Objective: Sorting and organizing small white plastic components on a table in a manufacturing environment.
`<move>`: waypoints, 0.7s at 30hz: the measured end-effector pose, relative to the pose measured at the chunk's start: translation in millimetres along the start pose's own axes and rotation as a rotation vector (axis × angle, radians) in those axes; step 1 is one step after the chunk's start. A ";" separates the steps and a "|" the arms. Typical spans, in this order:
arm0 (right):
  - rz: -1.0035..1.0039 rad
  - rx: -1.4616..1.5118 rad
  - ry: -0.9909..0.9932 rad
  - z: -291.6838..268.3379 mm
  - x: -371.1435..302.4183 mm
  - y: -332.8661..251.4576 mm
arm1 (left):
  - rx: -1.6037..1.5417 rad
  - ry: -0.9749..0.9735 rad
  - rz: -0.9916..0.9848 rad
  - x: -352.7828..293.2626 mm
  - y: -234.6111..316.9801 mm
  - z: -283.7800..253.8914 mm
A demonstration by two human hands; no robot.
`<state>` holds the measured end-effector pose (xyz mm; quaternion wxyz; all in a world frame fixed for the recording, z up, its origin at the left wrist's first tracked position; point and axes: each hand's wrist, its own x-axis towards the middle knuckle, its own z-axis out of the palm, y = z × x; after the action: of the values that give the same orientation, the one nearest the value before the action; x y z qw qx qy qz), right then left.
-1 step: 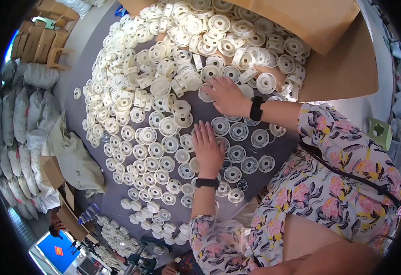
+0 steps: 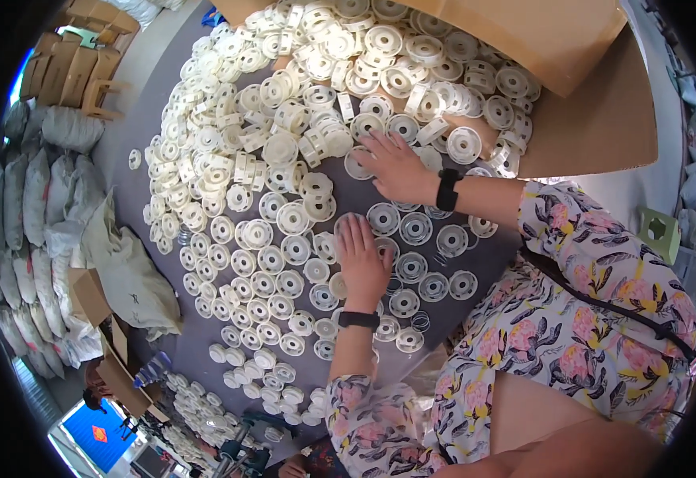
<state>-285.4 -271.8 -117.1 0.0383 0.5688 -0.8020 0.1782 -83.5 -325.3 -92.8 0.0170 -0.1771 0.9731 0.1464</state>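
My left hand lies palm down with its fingers stretched out over a white round plastic part, partly covered by the hand. Farther up, my right hand reaches in from the right, fingers spread, touching a white plastic disc at the edge of the pile. Neither hand visibly grips anything. Around them, ring-shaped white parts with dark centre holes lie flat in loose rows. A metal coil spring sits among the parts nearer me.
A large heap of white wheel-like parts covers the far side of the grey table. An open cardboard box lies tipped at the upper right. Stuffed sacks are stacked on the left. Another person's hand shows at the bottom edge.
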 end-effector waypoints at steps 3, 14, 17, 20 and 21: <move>-0.097 0.154 -0.102 -3.6 6.1 -14.4 | -0.057 -0.072 -0.001 -19.6 -12.2 2.2; 0.102 0.573 -0.666 30.4 66.0 -68.3 | 0.071 0.247 -0.083 4.1 -115.8 -14.1; 0.188 0.584 -0.490 46.8 49.7 -41.4 | -0.078 0.209 -0.157 -6.1 -121.0 -19.3; 0.164 0.393 -0.423 39.0 53.9 -54.5 | 0.092 0.248 -0.410 -24.8 -138.4 -17.4; 0.054 0.346 -0.279 38.9 53.1 -59.9 | 0.241 0.261 -0.447 -32.5 -147.6 -14.9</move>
<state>-243.0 -349.7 -124.8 -0.1757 0.5645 -0.7719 0.2337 -1.1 -450.6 -116.9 -0.0557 -0.4014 0.9142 -0.0017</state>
